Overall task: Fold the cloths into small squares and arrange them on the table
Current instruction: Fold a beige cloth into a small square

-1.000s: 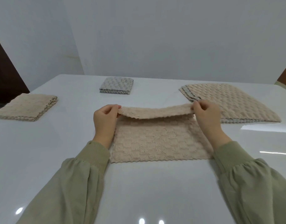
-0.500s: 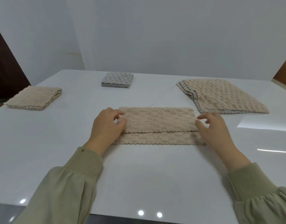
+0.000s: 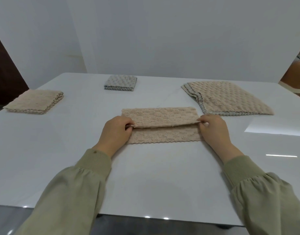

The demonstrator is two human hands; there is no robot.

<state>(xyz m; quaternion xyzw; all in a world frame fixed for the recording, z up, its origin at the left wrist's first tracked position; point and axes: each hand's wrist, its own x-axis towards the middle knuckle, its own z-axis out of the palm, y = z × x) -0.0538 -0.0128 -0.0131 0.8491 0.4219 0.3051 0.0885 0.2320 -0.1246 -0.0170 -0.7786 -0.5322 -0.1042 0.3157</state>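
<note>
Beige cloth [image 3: 160, 126] centred on surface [image 3: 74, 150], folded to a strip, long axis left-right. Top layer's near edge pinched at each short end: left hand [image 3: 116, 131] at left end, right hand [image 3: 213, 131] at right, equally close. Probably needs end-over-end fold next.

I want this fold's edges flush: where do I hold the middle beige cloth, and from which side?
Pinch the beige cloth by its top layer's near edge, at the two end corners: left hand from the left, right hand from the right, as both do now. That edge is raised off the lower layer, so fingers slip under, and holding both ends should keep it straight.
</note>
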